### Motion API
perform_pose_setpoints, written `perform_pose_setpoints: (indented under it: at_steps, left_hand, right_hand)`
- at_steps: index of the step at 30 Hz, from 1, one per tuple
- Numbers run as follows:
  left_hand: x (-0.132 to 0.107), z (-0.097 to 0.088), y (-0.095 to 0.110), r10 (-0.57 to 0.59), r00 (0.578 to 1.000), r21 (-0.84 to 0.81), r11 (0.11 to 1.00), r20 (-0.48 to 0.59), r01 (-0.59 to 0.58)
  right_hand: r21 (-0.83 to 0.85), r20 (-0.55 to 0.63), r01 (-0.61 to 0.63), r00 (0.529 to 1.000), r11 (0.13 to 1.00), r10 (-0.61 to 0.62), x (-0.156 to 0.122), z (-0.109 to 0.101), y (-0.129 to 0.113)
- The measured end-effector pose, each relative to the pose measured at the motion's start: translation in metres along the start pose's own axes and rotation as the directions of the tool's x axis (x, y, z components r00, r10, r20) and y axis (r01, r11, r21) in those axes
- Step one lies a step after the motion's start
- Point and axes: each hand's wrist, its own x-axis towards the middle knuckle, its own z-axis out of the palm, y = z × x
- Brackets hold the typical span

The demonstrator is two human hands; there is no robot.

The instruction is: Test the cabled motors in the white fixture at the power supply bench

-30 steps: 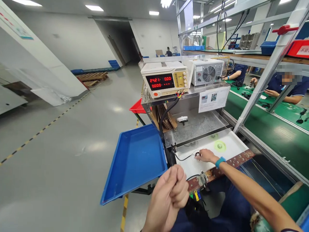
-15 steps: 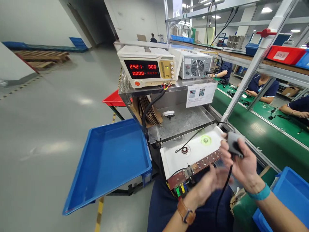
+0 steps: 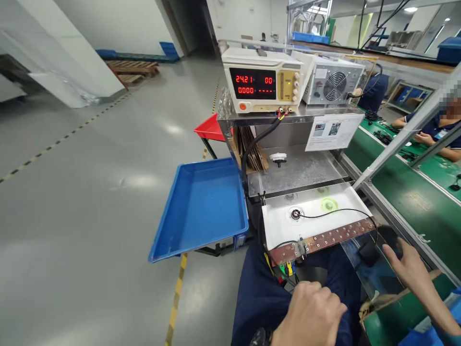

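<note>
Dark block just beside right hand, fingers spread, left hand curled closed

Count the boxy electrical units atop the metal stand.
2: the red-digit unit at left and the fan-grilled unit at right; others behind could be hidden.

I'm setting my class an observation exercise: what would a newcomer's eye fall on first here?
Probably the glowing red digits on the instrument at top centre, then the big blue tray just left of centre. Next might come the small round part on the white board, with a black cable stretching rightward from it towards the person's open right hand.
</note>
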Motion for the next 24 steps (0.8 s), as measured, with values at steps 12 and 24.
perform_pose_setpoints:
  at_steps: [12, 24]
  left_hand:
    - [0.013, 0.061, 0.011, 0.528, 0.84, -0.108, 0.834, -0.124, -0.541]
    - [-0.038, 0.002, -0.062, -0.653, 0.632, -0.496, 0.746, -0.417, 0.444]
  right_hand:
    - [0.358, 0.9, -0.276, 0.354, 0.892, -0.252, -0.089, 0.114, -0.149]
    - [0.403, 0.829, 0.016, 0.418, 0.915, -0.373, -0.136, 0.114, -0.141]
